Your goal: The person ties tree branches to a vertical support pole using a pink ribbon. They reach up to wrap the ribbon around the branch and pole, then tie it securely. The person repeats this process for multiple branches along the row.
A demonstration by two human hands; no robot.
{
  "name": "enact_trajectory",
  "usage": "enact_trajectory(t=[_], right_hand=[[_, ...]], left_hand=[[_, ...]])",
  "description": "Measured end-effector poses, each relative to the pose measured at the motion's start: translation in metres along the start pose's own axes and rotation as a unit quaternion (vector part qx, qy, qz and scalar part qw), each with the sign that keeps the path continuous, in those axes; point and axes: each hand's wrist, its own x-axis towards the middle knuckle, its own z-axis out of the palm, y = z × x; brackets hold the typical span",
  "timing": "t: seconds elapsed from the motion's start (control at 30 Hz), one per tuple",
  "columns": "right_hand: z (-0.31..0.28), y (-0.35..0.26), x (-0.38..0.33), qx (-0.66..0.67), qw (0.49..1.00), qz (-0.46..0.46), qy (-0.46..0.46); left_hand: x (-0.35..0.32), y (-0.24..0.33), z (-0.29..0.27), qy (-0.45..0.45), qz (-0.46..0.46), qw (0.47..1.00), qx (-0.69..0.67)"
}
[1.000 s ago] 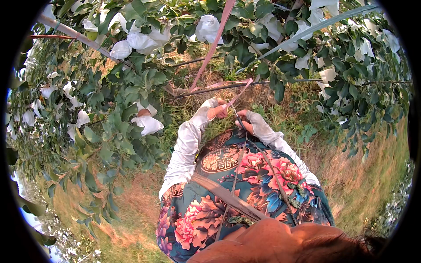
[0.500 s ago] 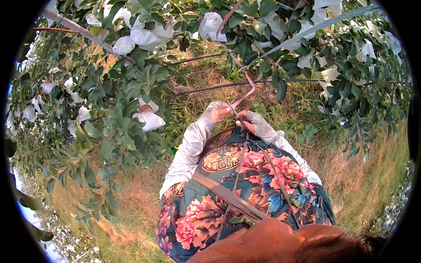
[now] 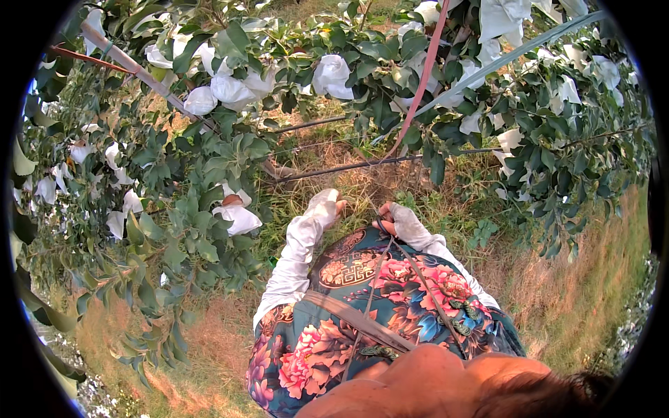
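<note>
My left hand [image 3: 326, 207], in a pale fingerless glove, is in front of my chest with its fingers curled in; what they hold, if anything, is hidden. A little to the right, my right hand [image 3: 402, 221], in a similar greyish glove, is closed round a dark pair of scissors [image 3: 380, 223], whose blades are hard to make out against the grass. The two hands are apart. Above them hangs a pink ribbon [image 3: 423, 83], its lower part curving down toward a dark horizontal line, clear of both hands.
Leafy branches with white-bagged fruit [image 3: 332, 76] spread ahead and to the left. A pale blue-grey strap [image 3: 512, 57] slants across the upper right. A dark wire [image 3: 348, 169] runs beyond my hands. A thin cord [image 3: 432, 289] hangs over my flowered top; dry grass [image 3: 557, 299] covers the ground.
The pink ribbon has come away from my hands and hangs higher. My left hand has moved left and down, away from the right hand; the right hand with the scissors has lowered slightly.
</note>
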Motion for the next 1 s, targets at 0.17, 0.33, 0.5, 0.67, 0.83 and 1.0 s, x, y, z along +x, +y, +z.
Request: enact_trajectory(t=[0.17, 0.33, 0.5, 0.67, 0.83, 1.0], right_hand=[[-0.014, -0.032, 0.0, -0.191, 0.98, 0.011, -0.048], [-0.004, -0.003, 0.011, -0.167, 0.984, 0.013, -0.054], [-0.009, -0.008, 0.014, -0.112, 0.988, -0.014, -0.106], [-0.021, -0.017, 0.004, 0.091, 0.976, 0.021, -0.196], [-0.024, -0.013, 0.005, 0.148, 0.973, -0.005, -0.175], [-0.063, -0.046, 0.006, 0.087, 0.996, 0.008, -0.029]], left_hand=[[0.061, 0.067, -0.077, 0.262, 0.099, 0.931, -0.235], [0.107, 0.156, -0.114, 0.19, 0.241, 0.871, -0.384], [0.123, 0.18, -0.098, 0.185, 0.209, 0.852, -0.444], [0.132, 0.186, -0.119, 0.428, 0.212, 0.788, -0.387], [0.133, 0.182, -0.121, 0.254, 0.234, 0.822, -0.453], [0.107, 0.148, -0.084, 0.348, 0.208, 0.817, -0.411]])
